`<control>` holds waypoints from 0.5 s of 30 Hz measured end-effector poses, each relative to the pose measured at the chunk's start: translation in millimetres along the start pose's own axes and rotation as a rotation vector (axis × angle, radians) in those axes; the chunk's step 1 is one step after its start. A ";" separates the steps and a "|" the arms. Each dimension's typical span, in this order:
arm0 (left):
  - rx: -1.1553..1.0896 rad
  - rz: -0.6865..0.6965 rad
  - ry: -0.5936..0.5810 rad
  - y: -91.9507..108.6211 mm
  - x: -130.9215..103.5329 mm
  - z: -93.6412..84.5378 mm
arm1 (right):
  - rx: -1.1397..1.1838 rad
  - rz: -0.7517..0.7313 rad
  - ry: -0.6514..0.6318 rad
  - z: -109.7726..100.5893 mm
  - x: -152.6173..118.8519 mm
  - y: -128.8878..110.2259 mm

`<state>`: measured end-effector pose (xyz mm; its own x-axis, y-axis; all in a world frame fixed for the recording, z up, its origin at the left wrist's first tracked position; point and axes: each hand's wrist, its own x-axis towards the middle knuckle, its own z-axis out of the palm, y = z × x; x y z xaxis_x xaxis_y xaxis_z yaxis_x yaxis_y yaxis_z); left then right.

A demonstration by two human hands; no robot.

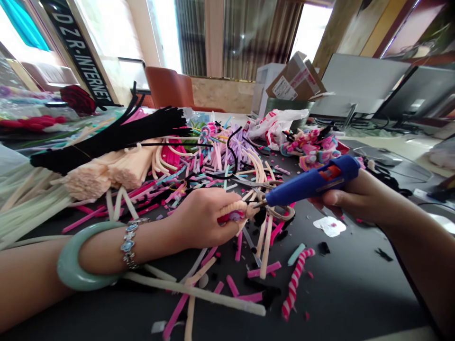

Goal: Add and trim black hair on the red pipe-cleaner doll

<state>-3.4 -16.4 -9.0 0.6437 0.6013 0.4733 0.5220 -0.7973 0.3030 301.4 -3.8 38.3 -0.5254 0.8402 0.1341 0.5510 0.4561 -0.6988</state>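
holding the small peach and pink fuzzy piece (232,211) in a narrow pinch, our left hand (201,220) is the nearer one to it; our right hand (359,196) is wrapped around the blue glue gun (302,185). the piece lies to the left of the gun, at the end of its metal nozzle (261,203), and the gun's long axis slopes down leftward to it. we cannot tell if nozzle and piece are touching. both are above the dark table (330,293).

Backlit by windows (167,33), hung with brown curtains (277,42). Furnished with orange chair (165,87) behind dark tabletop (341,293), monitors (359,83) at right.
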 end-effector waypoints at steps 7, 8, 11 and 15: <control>0.020 -0.002 -0.004 0.2 0.5 0.3 | -0.017 -0.043 0.007 0.9 0.6 -1.7; 0.015 -0.003 0.002 0.3 0.2 0.3 | -0.017 -0.042 0.005 0.7 0.5 -1.0; 0.008 -0.001 0.015 0.7 -0.6 0.1 | -0.015 -0.028 0.000 -0.6 -0.6 1.7; 0.016 0.003 0.025 1.3 0.0 -0.7 | -0.010 -0.010 0.000 -2.6 -1.8 4.1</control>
<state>-3.1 -17.5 -8.0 0.6310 0.5973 0.4951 0.5294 -0.7980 0.2881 306.3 -2.7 37.0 -0.5309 0.8356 0.1411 0.5524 0.4675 -0.6901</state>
